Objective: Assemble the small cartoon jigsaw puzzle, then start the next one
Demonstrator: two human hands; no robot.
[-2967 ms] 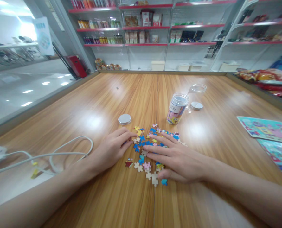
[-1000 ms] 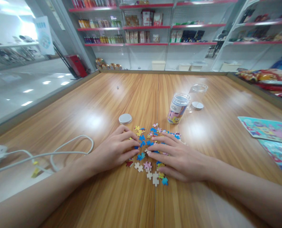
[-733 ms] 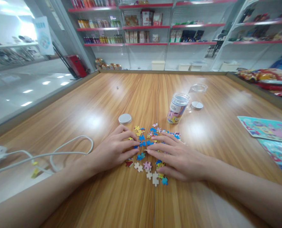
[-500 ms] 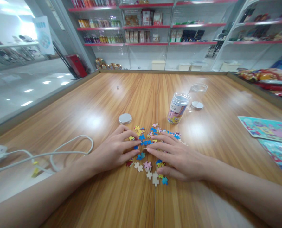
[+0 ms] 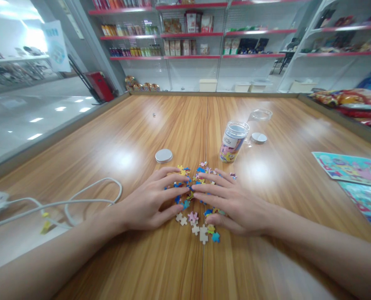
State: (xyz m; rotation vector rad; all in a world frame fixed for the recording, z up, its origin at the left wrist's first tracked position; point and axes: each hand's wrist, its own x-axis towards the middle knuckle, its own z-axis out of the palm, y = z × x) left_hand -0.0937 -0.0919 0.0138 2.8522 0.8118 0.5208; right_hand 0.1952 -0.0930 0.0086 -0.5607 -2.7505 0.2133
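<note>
Loose jigsaw puzzle pieces [image 5: 193, 217] lie in a pile at the middle of the table, blue, yellow, pink and some showing a plain beige side. Over the pile's left side my left hand [image 5: 156, 198] is spread, palm down, fingers stretched toward the centre. From the right, my right hand [image 5: 232, 200] lies over other pieces with its fingers apart. The fingertips of both hands nearly meet above the pile. Part of the pile is hidden under the fingers. Behind it stands an open clear jar [image 5: 234, 141] with a printed cartoon label.
A silver lid [image 5: 164, 156] lies left of the jar. Another clear jar [image 5: 260, 121] and a silver lid [image 5: 259, 138] are farther right. Two cartoon picture sheets [image 5: 348, 168] overlap at the right. A white cable [image 5: 91, 201] loops at the left. Stocked shelves [image 5: 191, 35] stand beyond the table.
My left hand's fingers have spread wider over the pieces, and the right hand's fingers have fanned out and shifted slightly left. Some pieces between the hands have moved.
</note>
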